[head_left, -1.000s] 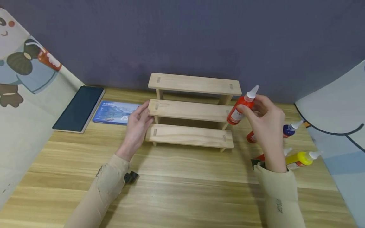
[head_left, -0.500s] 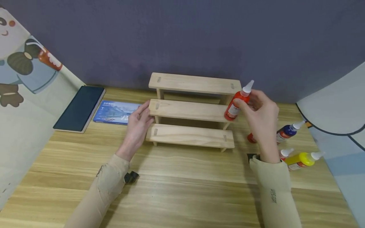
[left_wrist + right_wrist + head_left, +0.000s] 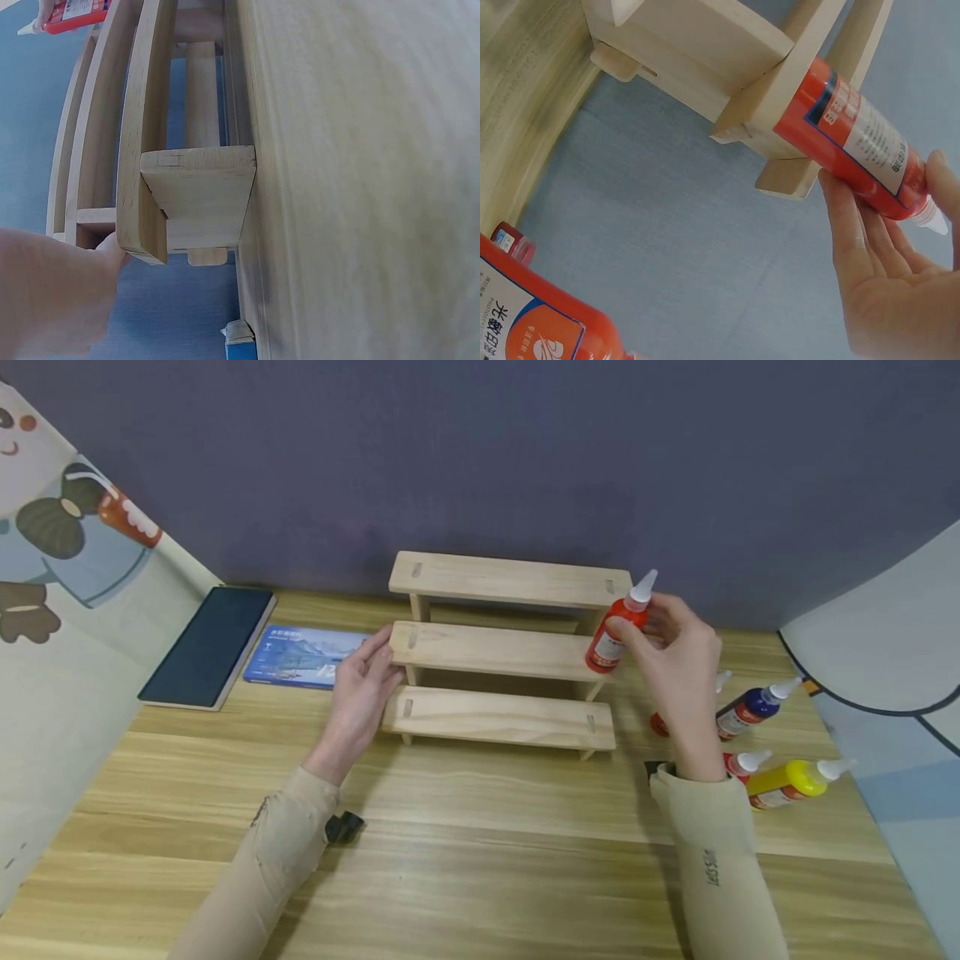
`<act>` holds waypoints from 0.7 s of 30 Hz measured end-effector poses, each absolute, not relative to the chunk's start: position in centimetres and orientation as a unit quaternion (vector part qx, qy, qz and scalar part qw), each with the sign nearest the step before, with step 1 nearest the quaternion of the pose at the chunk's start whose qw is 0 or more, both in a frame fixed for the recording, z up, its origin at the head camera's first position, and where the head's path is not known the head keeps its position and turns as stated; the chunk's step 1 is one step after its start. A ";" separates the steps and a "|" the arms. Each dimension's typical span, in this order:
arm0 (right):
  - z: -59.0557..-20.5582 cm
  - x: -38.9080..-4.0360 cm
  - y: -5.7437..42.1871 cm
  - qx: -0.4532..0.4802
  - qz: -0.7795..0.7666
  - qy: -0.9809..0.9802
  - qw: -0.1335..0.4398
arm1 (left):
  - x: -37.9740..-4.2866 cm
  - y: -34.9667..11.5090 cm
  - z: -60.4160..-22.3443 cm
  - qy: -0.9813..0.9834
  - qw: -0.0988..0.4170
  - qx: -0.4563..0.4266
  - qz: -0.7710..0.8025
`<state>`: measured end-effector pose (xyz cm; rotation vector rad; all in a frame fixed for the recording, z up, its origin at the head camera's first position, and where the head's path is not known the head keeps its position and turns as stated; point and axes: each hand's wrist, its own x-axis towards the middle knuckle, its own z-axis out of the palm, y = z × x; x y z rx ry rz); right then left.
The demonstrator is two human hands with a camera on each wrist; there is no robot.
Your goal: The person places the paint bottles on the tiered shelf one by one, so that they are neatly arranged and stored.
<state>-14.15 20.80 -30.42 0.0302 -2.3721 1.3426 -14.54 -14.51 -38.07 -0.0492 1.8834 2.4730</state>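
The bench is wood-grained, the wall dark; right grip holds the red bottle, left grip holds the wooden stand.

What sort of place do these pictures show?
Probably a small craft or art corner, though I cannot be certain: a wood-grain table against a dark wall, a three-step wooden stand, and nozzle-capped bottles of bright colours, such as the red bottle and the yellow bottle.

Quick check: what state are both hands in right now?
Left hand: gripping the wooden shelf at its left end.
Right hand: holding a red bottle.
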 end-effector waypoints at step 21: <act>-30.6 -14.1 20.9 0.019 0.491 -0.847 0.205 | -14.6 -14.7 -38.2 0.603 0.021 -0.014 0.798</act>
